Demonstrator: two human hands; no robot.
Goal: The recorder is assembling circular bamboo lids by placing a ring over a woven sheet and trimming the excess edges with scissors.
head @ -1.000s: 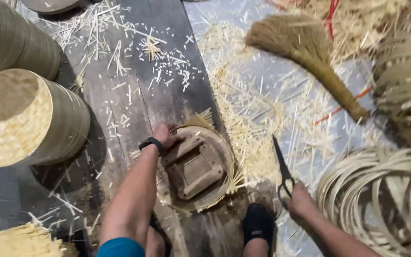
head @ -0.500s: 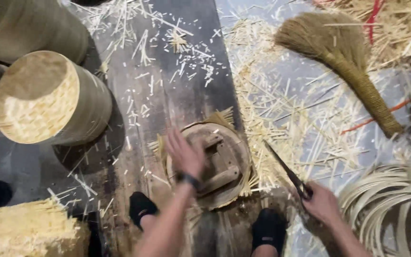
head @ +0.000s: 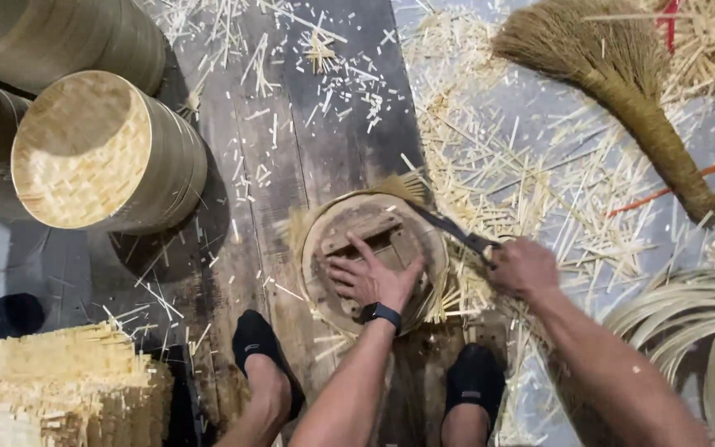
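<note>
Floor [head: 51,265]: grey, with dark wooden planks [head: 308,108] laid across its middle. On the planks: round wooden mould [head: 374,257], scattered bamboo trimmings [head: 275,124]. Left: stacked woven bamboo cylinders [head: 101,153], bundle of cut strips [head: 59,385]. Right: grass broom [head: 622,91], heaped offcuts [head: 490,174], coiled bamboo hoops [head: 688,323].

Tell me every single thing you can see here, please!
round wooden form: one, brown, on the dark plank, bamboo ends sticking out beneath
scissors: one, dark, blades at the form's rim
woven bamboo drums: several, tan, left side
broom: one, straw-coloured, upper right
bamboo hoops: a coil, pale, right edge
bamboo strip bundle: one, yellow, lower left
bamboo offcuts: many, pale, scattered on the floor
left hand: pressing on the form
right hand: holding the scissors
</note>
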